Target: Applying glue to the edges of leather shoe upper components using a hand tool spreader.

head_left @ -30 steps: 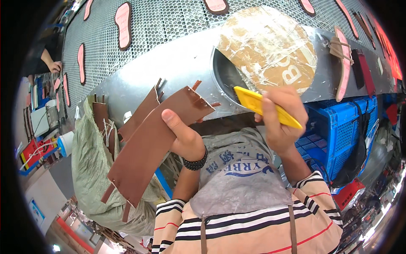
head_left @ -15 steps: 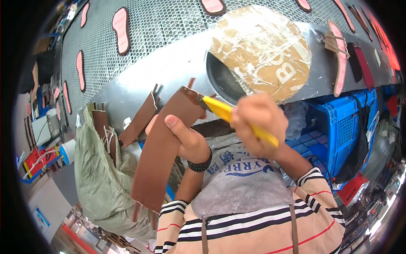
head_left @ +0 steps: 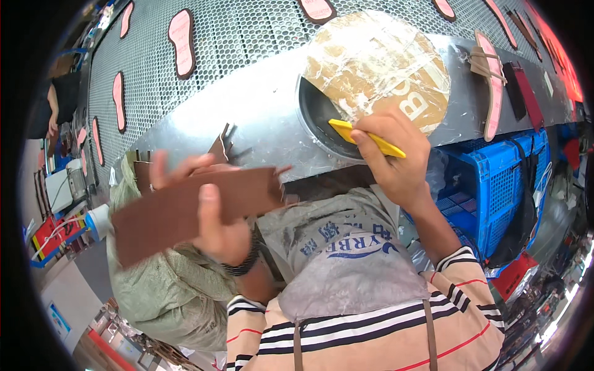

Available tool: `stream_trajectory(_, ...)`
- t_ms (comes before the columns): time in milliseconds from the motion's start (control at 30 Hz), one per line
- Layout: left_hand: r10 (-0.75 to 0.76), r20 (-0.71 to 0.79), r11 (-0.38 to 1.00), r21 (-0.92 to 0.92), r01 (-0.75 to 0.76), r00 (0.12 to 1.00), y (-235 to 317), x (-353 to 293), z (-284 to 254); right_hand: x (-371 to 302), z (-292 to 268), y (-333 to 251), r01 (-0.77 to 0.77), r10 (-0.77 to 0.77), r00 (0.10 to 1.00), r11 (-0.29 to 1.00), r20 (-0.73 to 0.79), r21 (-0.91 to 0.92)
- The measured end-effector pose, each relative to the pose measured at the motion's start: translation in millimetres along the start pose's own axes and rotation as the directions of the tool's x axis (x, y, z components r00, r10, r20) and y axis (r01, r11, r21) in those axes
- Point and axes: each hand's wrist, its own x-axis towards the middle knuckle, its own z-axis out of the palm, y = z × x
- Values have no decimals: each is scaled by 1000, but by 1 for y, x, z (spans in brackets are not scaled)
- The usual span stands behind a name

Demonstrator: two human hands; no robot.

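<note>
Left fingers (head_left: 210,209) gripping brown strip (head_left: 162,217), now swung nearly level, partly over sack (head_left: 170,303). Right fingers (head_left: 391,128) closed round yellow spreader (head_left: 354,133), shifted from strip's end to bowl's (head_left: 314,104) uncovered side.

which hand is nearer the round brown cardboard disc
Right. The right hand is by the near edge of the cardboard disc; the left hand is farther off, toward the lower left.
</note>
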Motion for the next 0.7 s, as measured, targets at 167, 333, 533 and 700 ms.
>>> stream_trajectory(167,-236,626,763,-354,541,743,5,42,-62,-3,-2,10,92,-77,987,991,144,-98)
stream_trajectory(333,-495,866,280,84,956,69,-20,51,-56,-7,-2,10,-33,36,995,999,96,-25)
stream_trajectory(533,-457,886,349,256,901,-74,-48,39,-43,1,-13,9,-358,318,926,910,201,209)
stream_trajectory(700,-452,875,227,300,927,-173,-50,27,-57,15,-28,5,-339,286,941,810,181,479)
